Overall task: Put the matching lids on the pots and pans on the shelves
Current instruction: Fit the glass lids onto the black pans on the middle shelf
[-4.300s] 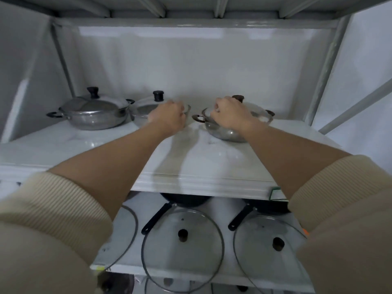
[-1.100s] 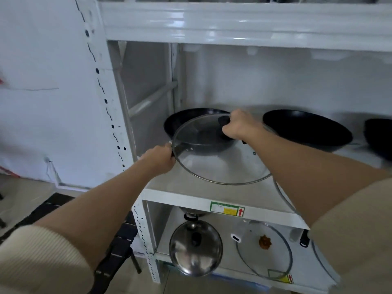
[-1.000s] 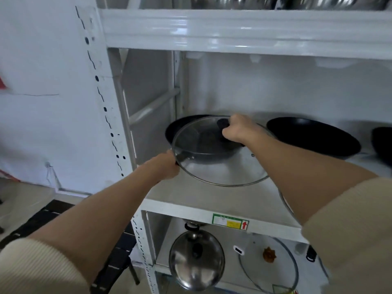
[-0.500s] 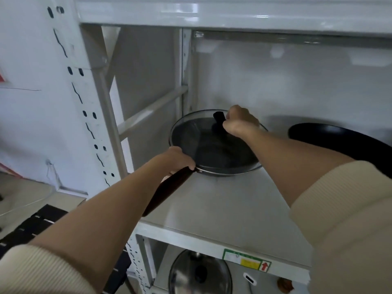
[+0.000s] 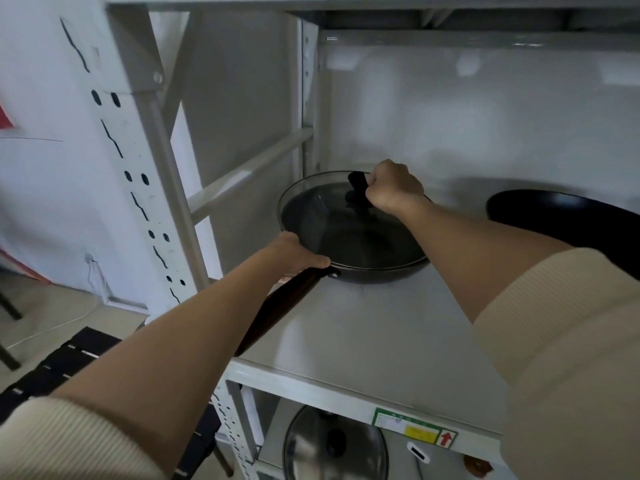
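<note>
Nearest, the left hand [image 5: 294,254] was closed over the root of the pan [image 5: 377,273] handle [image 5: 277,306], thumb lying along the rim, with the dark handle running back under the forearm toward the shelf [image 5: 363,341] edge. Just beyond that hand, the pan sat on the shelf near the left back corner, and the glass lid [image 5: 329,226] rested on it, its metal rim appearing to meet the pan's rim all round the visible part. Farther still, the right hand [image 5: 391,192] was clenched on the lid's black knob [image 5: 356,183], which stuck out left of the knuckles.

The lid was probably moderately heavy, rigid and breakable, its glass slick, so the knob looked the only sound hold. The pan seemed heavier and stiff, best steadied at the handle close to the bowl, as it was.

The lid was clear, shallowly domed and steel-banded, and the dark pan interior showed through it. The pan was black and wide with a long dark handle.

To the right of the right hand, well apart, another black pan [image 5: 561,220] stood uncovered. Below the left hand, a steel lid [image 5: 311,448] lay on the lower shelf.
</note>
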The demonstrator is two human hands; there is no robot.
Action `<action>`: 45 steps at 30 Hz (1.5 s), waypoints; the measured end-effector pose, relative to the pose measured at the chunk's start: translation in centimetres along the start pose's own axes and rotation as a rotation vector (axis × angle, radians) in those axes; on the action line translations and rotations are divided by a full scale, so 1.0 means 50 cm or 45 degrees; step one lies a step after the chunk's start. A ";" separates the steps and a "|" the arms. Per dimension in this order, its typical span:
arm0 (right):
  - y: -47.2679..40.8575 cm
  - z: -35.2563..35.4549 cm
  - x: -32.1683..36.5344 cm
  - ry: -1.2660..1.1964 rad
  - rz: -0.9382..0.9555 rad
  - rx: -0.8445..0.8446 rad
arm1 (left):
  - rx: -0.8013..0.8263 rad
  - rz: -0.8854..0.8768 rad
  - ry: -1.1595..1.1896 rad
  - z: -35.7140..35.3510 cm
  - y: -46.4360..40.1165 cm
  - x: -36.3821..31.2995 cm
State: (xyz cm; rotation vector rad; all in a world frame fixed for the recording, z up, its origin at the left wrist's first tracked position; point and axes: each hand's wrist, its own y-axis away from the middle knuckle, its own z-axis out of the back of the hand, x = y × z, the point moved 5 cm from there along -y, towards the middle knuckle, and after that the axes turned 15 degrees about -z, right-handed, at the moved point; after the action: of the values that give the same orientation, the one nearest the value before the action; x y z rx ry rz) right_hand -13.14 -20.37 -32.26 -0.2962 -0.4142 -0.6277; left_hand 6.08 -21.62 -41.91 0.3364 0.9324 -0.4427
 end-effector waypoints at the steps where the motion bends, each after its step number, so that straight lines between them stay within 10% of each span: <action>1: 0.005 -0.002 -0.002 0.023 0.002 0.006 | 0.006 -0.005 -0.004 0.001 -0.005 0.003; 38: 0.095 0.027 -0.031 0.376 0.214 -0.220 | -0.184 -0.076 -0.786 -0.019 0.064 -0.065; 45: 0.169 0.065 -0.039 0.327 0.306 -0.240 | -0.306 -0.407 -1.014 -0.036 0.111 -0.154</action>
State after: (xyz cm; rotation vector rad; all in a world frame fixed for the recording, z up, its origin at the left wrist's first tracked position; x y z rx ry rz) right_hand -10.24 -11.58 -31.53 -0.4320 -0.0704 -0.4617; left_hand 3.66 -14.33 -36.07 -0.2144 0.2456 -0.6814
